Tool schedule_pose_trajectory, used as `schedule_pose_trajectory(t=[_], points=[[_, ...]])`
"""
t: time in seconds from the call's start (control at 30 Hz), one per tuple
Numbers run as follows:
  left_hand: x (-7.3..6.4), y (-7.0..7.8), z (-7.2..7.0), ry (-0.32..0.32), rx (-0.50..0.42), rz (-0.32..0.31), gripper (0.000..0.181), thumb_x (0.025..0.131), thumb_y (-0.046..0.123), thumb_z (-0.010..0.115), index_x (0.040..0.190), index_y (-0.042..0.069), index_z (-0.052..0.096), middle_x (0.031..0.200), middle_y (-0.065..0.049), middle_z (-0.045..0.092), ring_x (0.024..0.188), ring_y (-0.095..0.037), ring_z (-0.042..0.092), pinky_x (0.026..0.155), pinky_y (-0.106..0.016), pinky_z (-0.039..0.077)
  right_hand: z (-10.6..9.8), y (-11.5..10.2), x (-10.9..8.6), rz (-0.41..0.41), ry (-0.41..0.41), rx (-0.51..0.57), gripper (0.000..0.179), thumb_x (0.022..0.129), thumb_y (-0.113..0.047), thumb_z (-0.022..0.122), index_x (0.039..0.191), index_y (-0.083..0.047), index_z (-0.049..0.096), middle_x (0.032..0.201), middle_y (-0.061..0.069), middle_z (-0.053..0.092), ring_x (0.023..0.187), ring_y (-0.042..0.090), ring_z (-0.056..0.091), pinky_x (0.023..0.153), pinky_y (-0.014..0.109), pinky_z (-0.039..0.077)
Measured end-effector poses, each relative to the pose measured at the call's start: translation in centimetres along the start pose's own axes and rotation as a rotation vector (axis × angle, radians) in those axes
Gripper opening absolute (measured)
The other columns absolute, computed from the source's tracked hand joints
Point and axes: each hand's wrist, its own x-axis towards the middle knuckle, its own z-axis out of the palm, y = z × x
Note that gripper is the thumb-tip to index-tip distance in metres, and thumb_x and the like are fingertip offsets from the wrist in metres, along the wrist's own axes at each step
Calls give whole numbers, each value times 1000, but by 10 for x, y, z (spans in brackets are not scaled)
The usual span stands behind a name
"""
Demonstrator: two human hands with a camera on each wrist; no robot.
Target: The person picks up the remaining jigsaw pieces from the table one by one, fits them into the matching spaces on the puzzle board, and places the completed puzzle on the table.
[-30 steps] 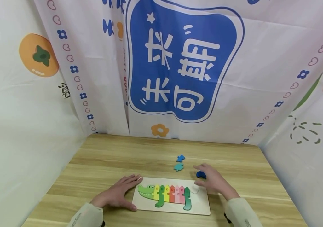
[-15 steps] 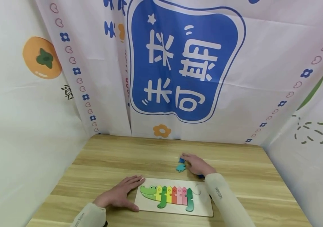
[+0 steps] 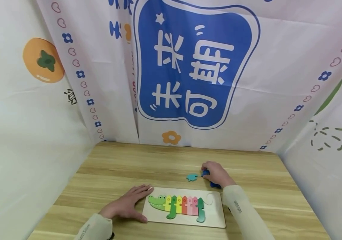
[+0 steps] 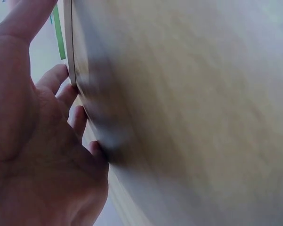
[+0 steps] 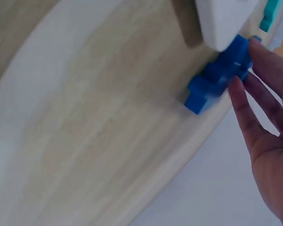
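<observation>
My left hand lies along the left end of a wooden puzzle board, thumb at its near corner and fingertips at its far corner. Colourful crocodile pieces fill most of the board: a light green head, striped body pieces and two green legs. Toward the right end shows a bare curved outline. Beyond the board, my right hand pinches a small blue puzzle piece. Partly under this hand is a darker blue puzzle piece. In the right wrist view, blue pieces overlap near my fingertips.
A teal puzzle piece lies on the wooden table, left of my right hand. Printed white cloth hangs behind the table and along both sides.
My right hand has gone from the board's right end to the far blue puzzle piece, gripped it and drawn it rightward, past the teal piece. My left hand stays at the board.
</observation>
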Motion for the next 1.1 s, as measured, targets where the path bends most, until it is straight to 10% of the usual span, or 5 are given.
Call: schedule_pose_trajectory(t=[0.27,0.43,0.8,1.1], points=[[-6,-4,-4,13,21,4,112,75,62,85,165,22,31,172,-7,27,157,-43,19,119,-74,25,1,2,-1,40,33,55,25,101,-9,67,125,-3,71,124,15,72,118,34,68,102,51,56],[-5,-3,-4,20,18,14,112,75,62,85,164,21,31,172,-8,27,157,-43,20,118,-74,26,0,11,-4,72,93,128,26,102,-3,63,127,-3,68,110,10,73,99,24,68,89,46,60],[-2,-6,0,12,2,20,112,75,61,86,165,23,31,172,-7,27,158,-43,19,120,-74,21,-9,11,-29,166,107,777,44,108,-1,49,150,-15,47,116,19,55,98,40,70,75,43,66],[-1,0,0,19,12,35,112,75,61,86,164,22,31,172,-8,27,157,-44,20,119,-74,22,-21,6,-44,95,127,921,42,102,2,60,141,-5,47,121,35,60,102,51,70,84,54,62]])
